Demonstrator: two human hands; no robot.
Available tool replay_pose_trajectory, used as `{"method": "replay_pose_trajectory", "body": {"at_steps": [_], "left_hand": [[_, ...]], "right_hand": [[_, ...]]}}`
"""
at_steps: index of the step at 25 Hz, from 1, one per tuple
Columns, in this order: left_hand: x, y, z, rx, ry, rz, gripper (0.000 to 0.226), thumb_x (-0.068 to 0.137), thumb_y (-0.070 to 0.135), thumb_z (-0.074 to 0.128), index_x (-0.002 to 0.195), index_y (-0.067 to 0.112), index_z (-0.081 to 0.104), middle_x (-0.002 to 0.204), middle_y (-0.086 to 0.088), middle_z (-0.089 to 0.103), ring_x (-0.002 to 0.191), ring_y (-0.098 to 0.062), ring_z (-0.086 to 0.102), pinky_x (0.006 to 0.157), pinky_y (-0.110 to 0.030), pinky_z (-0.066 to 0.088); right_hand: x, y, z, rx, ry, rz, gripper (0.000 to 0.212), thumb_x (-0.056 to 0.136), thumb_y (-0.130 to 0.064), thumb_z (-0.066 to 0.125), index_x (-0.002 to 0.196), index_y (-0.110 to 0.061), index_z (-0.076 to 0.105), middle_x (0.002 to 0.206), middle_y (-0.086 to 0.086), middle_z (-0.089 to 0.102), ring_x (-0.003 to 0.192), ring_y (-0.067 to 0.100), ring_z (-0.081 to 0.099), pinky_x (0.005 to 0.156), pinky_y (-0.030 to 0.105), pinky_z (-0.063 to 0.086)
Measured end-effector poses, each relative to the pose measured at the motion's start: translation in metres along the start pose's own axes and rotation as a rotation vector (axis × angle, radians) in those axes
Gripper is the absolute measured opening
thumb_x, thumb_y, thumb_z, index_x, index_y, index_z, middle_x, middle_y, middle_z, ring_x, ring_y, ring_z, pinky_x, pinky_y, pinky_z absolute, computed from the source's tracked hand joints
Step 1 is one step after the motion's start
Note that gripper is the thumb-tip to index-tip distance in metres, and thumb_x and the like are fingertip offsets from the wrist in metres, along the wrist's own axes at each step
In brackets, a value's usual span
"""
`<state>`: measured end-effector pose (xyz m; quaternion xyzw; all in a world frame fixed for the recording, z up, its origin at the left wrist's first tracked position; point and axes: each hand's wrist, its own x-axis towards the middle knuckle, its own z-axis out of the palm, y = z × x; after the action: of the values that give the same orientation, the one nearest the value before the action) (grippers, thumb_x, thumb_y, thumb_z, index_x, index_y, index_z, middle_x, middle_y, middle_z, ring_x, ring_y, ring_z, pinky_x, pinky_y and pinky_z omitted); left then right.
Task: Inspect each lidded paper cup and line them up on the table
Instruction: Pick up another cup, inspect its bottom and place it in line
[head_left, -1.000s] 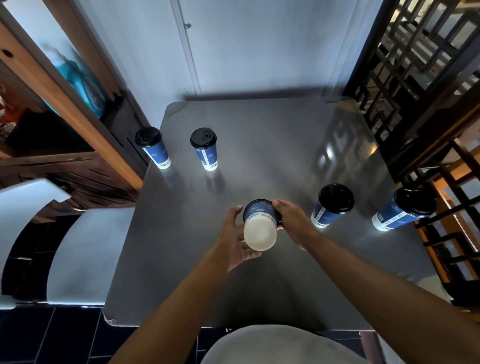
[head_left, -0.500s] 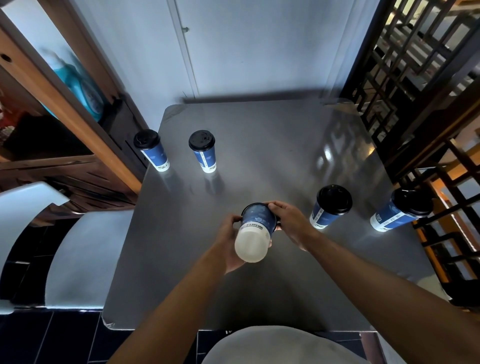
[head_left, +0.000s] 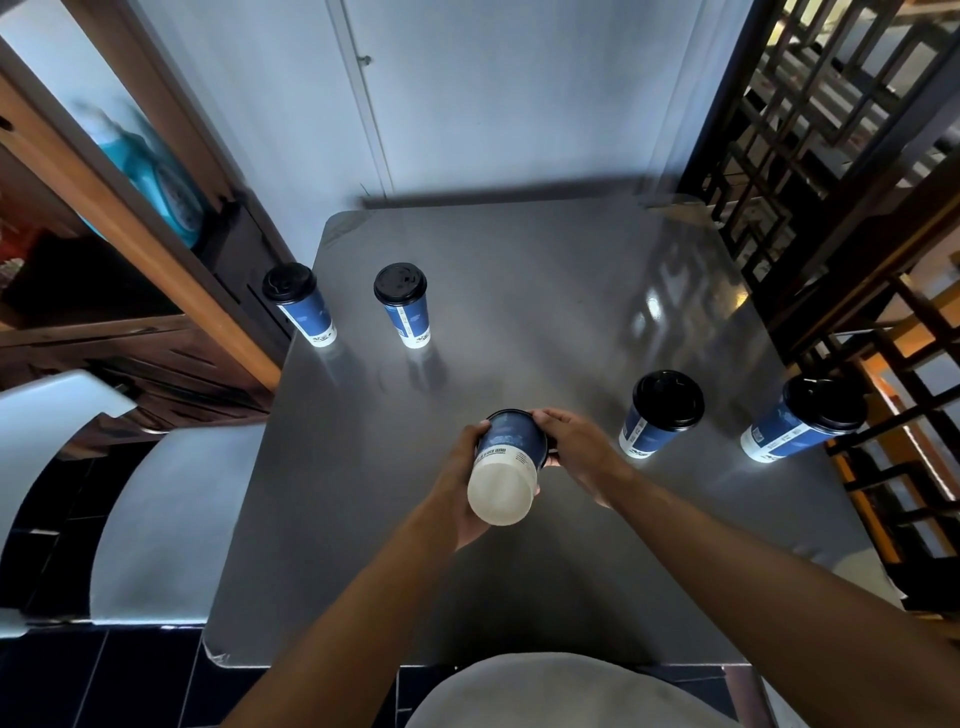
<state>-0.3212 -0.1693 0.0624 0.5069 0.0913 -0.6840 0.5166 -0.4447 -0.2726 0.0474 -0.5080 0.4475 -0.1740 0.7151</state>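
Head view: both forearms reach forward over the grey tabletop (head_left: 519, 597), meeting at mid-table. Held cup (head_left: 506, 465) is tipped, white base toward the camera, lid end pointing away, lifted off the surface. Left hand (head_left: 465, 483) wraps the cup's left side and underside, fingers curled around it. Right hand (head_left: 576, 452) clasps the far lid end, fingers bent over the rim. Two cups stand upright at far left: one (head_left: 298, 304) by the table's edge, another (head_left: 402, 304) just beside it. Two more stand at right (head_left: 660, 413), (head_left: 802, 426), near each other, well apart from the left pair.
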Motion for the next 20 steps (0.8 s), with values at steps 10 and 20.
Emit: {"method": "replay_pose_trajectory", "body": {"at_steps": [10,20], "left_hand": [[0.0028,0.0001,-0.0046,0.192,-0.005,-0.035,0.063,0.091,0.063,0.056,0.113,0.005,0.067,0.076,-0.011,0.074,0.057,-0.024,0.071,0.050,-0.029,0.058],[0.0018,0.0033,0.0001,-0.086,-0.041,0.022,0.066,0.086,0.045,0.050,0.134,0.001,0.061,0.118,-0.018,0.065,0.108,-0.037,0.060,0.083,-0.040,0.057]], "right_hand": [[0.0043,-0.0053,0.0026,-0.058,0.054,-0.036,0.024,0.100,-0.024,0.056,0.097,-0.009,0.074,0.091,0.006,0.072,0.078,0.016,0.063,0.068,0.026,0.050],[0.0014,-0.0042,0.0027,0.023,-0.007,0.002,0.028,0.104,-0.026,0.046,0.093,-0.010,0.066,0.086,0.014,0.062,0.072,0.022,0.056,0.057,0.022,0.050]]}}
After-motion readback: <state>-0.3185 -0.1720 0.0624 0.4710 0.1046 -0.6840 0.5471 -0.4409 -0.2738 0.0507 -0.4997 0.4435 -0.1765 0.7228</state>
